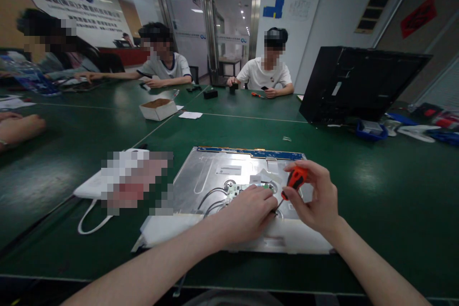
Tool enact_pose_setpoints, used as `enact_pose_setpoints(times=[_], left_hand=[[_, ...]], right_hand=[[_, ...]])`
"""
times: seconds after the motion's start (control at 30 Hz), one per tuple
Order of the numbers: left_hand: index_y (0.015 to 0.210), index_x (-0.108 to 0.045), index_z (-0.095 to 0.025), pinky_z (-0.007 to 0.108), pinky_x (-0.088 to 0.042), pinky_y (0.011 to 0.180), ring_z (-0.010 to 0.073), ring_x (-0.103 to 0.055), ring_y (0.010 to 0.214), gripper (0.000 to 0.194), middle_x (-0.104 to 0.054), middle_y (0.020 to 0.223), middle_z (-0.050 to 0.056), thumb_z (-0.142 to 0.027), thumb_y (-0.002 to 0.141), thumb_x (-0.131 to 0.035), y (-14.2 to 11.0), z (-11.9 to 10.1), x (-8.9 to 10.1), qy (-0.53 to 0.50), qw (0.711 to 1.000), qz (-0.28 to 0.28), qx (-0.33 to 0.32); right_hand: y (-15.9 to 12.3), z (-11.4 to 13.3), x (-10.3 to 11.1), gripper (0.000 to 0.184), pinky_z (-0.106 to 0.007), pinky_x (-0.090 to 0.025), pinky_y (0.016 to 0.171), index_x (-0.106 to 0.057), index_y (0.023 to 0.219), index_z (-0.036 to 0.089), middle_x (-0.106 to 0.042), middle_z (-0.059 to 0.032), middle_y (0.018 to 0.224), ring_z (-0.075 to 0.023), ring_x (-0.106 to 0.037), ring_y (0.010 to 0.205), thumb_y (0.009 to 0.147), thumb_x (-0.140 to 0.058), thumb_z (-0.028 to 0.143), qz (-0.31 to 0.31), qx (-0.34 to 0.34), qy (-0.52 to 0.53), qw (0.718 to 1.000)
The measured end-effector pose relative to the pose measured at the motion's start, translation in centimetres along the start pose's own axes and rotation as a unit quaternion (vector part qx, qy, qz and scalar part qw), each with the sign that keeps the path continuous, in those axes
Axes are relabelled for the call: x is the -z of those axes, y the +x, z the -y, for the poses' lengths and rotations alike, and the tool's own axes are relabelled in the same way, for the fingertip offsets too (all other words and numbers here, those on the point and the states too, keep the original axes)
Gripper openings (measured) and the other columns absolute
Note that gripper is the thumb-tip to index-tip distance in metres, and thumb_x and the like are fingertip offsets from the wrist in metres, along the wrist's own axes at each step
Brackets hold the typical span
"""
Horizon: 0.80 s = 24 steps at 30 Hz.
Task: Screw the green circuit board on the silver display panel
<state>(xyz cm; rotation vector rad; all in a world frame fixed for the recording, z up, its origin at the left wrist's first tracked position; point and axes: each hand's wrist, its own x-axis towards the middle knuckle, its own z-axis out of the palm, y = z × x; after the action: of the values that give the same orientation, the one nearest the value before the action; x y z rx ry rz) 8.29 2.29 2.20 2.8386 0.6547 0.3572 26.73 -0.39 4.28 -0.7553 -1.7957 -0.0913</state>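
A silver metal panel (211,172), the back of a flat screen, lies on the green table (376,191) in front of me. A small green circuit board (238,190) with grey wires sits on it. My left hand (249,213) rests curled on the panel beside the board, fingertips pressed down by the screwdriver tip. My right hand (317,196) grips a red-and-black screwdriver (294,180), held tilted with its tip down at the panel near my left fingers.
A white bag (107,186) lies left of the panel. A black monitor shell (358,83) stands at the right. A small open box (158,108) sits mid-table. Three people sit at the far side; another person's hand (17,129) rests at the left edge.
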Motion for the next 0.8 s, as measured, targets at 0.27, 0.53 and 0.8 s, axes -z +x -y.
enact_pose_setpoints(times=[0.27, 0.53, 0.8], left_hand=[[0.103, -0.062, -0.017, 0.039, -0.048, 0.091, 0.0252, -0.064, 0.099, 0.013, -0.068, 0.104, 0.009, -0.014, 0.094, -0.052, -0.11, 0.13, -0.21, -0.014, 1.000, -0.008, -0.001], [0.093, -0.061, -0.016, 0.037, -0.048, 0.083, 0.0238, -0.064, 0.090, 0.009, -0.068, 0.097, 0.008, -0.014, 0.094, -0.052, 0.01, -0.21, 0.17, 0.009, 1.000, -0.003, 0.006], [0.100, -0.062, -0.015, 0.038, -0.048, 0.089, 0.0248, -0.064, 0.097, 0.011, -0.068, 0.103, 0.009, -0.013, 0.095, -0.053, 0.00, -0.08, 0.12, -0.002, 1.000, 0.007, 0.004]], right_hand=[[0.25, -0.15, -0.11, 0.042, -0.028, -0.060, 0.056, -0.051, 0.127, 0.029, -0.064, -0.0036, 0.098, -0.0164, -0.067, 0.072, 0.090, -0.068, 0.020, -0.015, 0.028, -0.023, 0.999], [0.64, 0.59, 0.22, 0.056, -0.023, -0.054, 0.046, -0.050, 0.145, 0.030, -0.060, -0.0040, 0.100, -0.0123, -0.061, 0.065, 0.093, -0.060, 0.013, -0.007, 0.031, -0.058, 0.998], [0.28, 0.12, 0.24, 0.046, -0.027, -0.058, 0.055, -0.051, 0.133, 0.025, -0.066, -0.0053, 0.097, -0.0165, -0.064, 0.071, 0.089, -0.067, 0.021, -0.015, 0.013, -0.036, 0.999]])
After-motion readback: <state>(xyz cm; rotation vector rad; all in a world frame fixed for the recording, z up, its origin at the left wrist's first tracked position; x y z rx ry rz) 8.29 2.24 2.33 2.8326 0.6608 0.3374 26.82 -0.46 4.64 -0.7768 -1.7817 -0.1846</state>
